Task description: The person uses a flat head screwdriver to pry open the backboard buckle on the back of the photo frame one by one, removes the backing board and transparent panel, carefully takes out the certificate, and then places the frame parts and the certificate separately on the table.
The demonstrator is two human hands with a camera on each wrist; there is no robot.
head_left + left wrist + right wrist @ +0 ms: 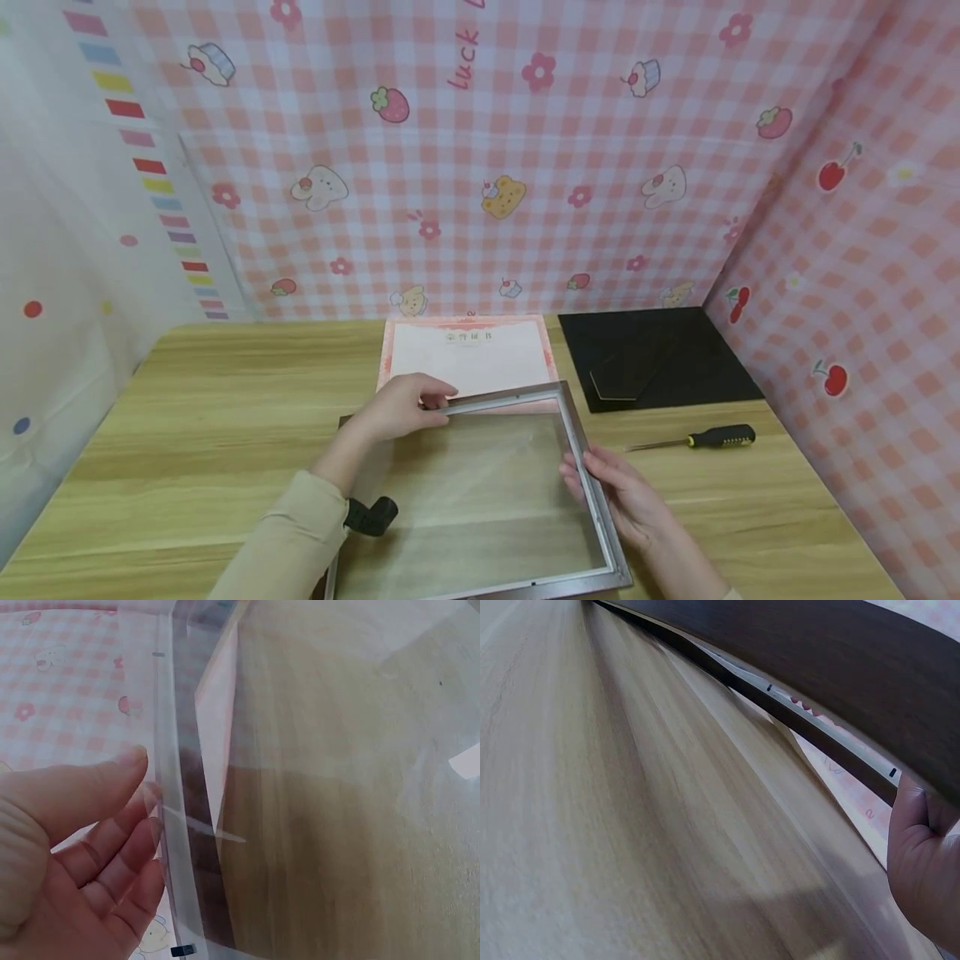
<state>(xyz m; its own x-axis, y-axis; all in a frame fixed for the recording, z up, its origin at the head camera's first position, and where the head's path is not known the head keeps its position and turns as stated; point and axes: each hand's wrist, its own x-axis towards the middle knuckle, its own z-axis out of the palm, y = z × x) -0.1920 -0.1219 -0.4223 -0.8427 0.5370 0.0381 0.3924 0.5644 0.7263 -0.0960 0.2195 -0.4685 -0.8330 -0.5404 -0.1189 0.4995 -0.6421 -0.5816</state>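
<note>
An empty picture frame, brown outside with a silver inner lip and a clear pane, is held tilted above the table. My left hand holds its far edge near the left corner, thumb and fingers on either side of the bar. In the left wrist view the left hand's curled fingertips meet the clear edge. My right hand grips the right side; its fingers show through the pane, the thumb on the outer bar. The right wrist view shows the brown bar over that hand.
Behind the frame lies a pink-bordered certificate, partly covered. A black backing board with a stand flap is at the back right. A black-and-yellow screwdriver lies on the wooden table. Checked cloth hangs at the back.
</note>
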